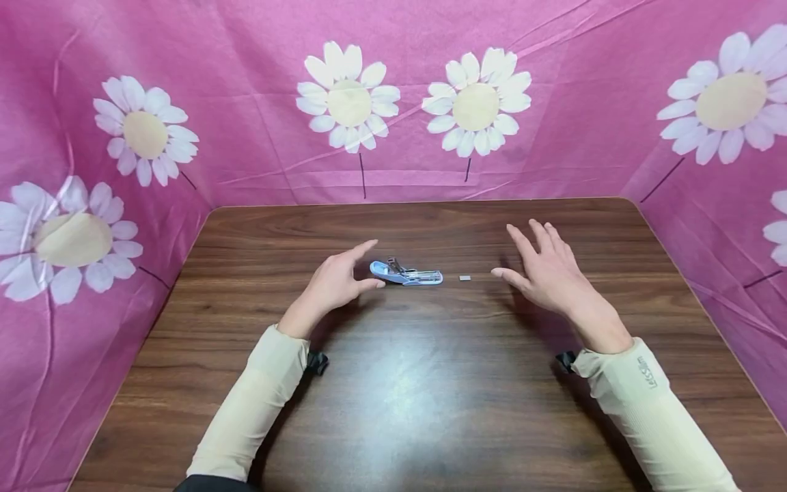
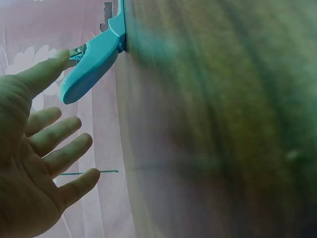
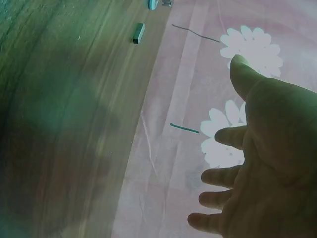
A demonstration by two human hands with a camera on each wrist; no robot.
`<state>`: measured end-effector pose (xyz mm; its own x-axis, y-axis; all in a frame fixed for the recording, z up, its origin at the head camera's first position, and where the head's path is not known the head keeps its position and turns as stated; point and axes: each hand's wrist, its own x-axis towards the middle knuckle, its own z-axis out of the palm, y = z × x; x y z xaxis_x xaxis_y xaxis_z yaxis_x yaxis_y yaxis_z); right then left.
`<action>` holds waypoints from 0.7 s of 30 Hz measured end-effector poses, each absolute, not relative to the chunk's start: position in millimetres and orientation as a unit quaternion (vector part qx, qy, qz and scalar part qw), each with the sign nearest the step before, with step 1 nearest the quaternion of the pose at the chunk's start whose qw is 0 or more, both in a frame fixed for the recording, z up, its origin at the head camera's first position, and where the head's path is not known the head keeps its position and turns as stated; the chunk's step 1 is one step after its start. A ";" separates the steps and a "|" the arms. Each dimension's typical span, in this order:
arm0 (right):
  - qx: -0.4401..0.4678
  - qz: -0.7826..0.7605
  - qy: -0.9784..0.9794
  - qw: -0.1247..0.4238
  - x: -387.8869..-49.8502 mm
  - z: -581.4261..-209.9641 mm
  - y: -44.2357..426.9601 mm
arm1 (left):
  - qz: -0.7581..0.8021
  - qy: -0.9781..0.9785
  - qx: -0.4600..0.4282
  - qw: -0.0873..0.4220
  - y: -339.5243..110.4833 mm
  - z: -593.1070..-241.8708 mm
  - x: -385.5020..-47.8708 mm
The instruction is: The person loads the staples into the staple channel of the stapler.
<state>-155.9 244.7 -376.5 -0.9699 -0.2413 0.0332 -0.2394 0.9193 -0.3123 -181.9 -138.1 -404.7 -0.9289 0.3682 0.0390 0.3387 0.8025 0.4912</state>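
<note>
A light blue stapler [image 1: 406, 275] lies opened up on the table, its metal staple channel showing toward the right. Just to its right is a small grey block of staples [image 1: 464, 278], apart from the stapler. My left hand [image 1: 335, 280] is at the stapler's left end, thumb and fingers spread around that end; whether it touches cannot be told. The left wrist view shows the stapler [image 2: 94, 64] beyond the thumb, the other fingers spread. My right hand [image 1: 550, 273] hovers to the right of the staples, fingers spread, holding nothing. In the right wrist view the staples [image 3: 138, 33] lie apart from it.
The brown wood-grain table [image 1: 393, 410] spreads under both arms. A pink cloth [image 1: 258, 102] with white daisies hangs along its back and sides. Black wrist straps [image 1: 316, 363] show at both beige sleeves.
</note>
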 end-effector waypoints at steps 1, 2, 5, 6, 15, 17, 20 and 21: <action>-0.130 -0.166 0.978 -0.003 -156.3 -377.4 244.7 | 0.252 0.949 0.187 0.030 -137.1 -403.4 -182.8; -0.138 -0.175 0.975 -0.010 -157.0 -378.8 244.9 | 0.251 0.949 0.188 0.030 -136.3 -402.3 -183.6; -0.164 -0.213 0.963 -0.035 -159.2 -383.3 244.1 | 0.246 0.950 0.188 0.030 -134.2 -400.5 -186.4; -0.171 -0.226 0.958 -0.043 -160.3 -385.0 243.6 | 0.244 0.951 0.188 0.030 -133.8 -400.2 -187.2; -0.168 -0.282 0.941 -0.083 -175.2 -397.8 244.9 | 0.242 0.950 0.194 0.036 -132.1 -402.5 -190.3; -0.157 -0.287 0.941 -0.081 -178.3 -400.1 246.9 | 0.240 0.950 0.195 0.038 -131.9 -402.2 -190.5; -0.149 -0.289 0.942 -0.077 -181.1 -402.5 248.1 | 0.237 0.951 0.196 0.038 -131.7 -402.4 -190.8; -0.149 -0.290 0.942 -0.076 -181.7 -403.1 247.8 | 0.237 0.951 0.197 0.037 -131.7 -402.4 -190.8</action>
